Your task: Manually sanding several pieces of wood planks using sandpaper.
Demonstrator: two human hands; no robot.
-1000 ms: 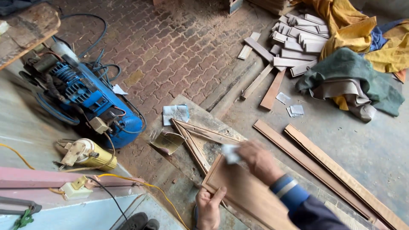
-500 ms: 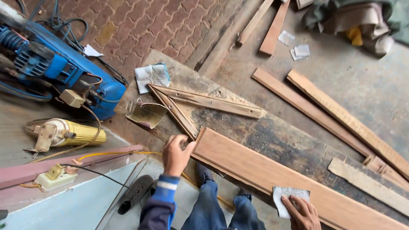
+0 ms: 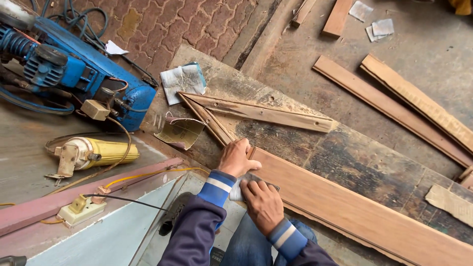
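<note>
Far left: blue compressor (image 3: 74,74) on the floor, hoses coiled behind it. Just below, a yellow power tool (image 3: 93,152) on its side, then a cream plug block (image 3: 81,209) on a yellow cord beside a pinkish rail (image 3: 59,202). Further right, crumpled paper (image 3: 183,81) and a curled sheet of used sandpaper (image 3: 180,132) at the counter's (image 3: 345,162) left end. Next, two thin wood strips (image 3: 256,112) meeting in a V on the worn counter top. At centre, left hand (image 3: 236,158) clamped over the near-left end of the board (image 3: 354,214), fingers curled over its edge. Just beside and below, right hand (image 3: 263,204) palm down, fingers flat, pressing a pale sandpaper pad (image 3: 236,192) onto the board's near edge. Board lying flat along the counter's near side, running off toward the lower right. Beyond the counter, on the concrete floor at right, two long planks (image 3: 394,106) side by side; small paper scraps (image 3: 379,28) near the top edge.
</note>
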